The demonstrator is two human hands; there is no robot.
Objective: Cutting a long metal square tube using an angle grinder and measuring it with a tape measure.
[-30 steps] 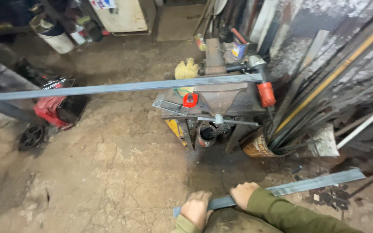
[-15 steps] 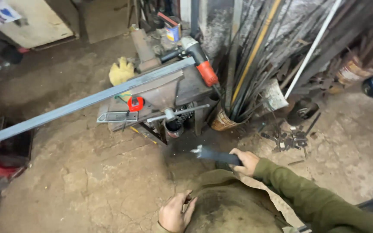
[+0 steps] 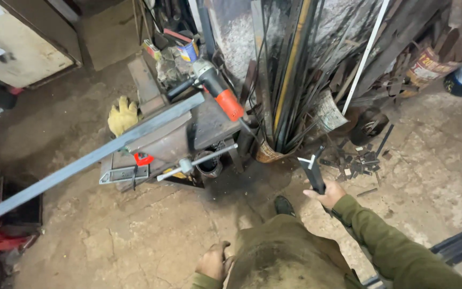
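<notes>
A small metal workbench is carrying an angle grinder near its back edge, a long steel bar overhanging its left edge, and a yellow glove.

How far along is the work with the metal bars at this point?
Done: one long bar already lies across the stand, beside the grinder. In hand: the right hand grips a second, dark bar by its end, pointed toward the stand; the left hand hangs empty at the waist. Left: the dark bar is not yet on the stand, and the grinder lies untouched.
</notes>
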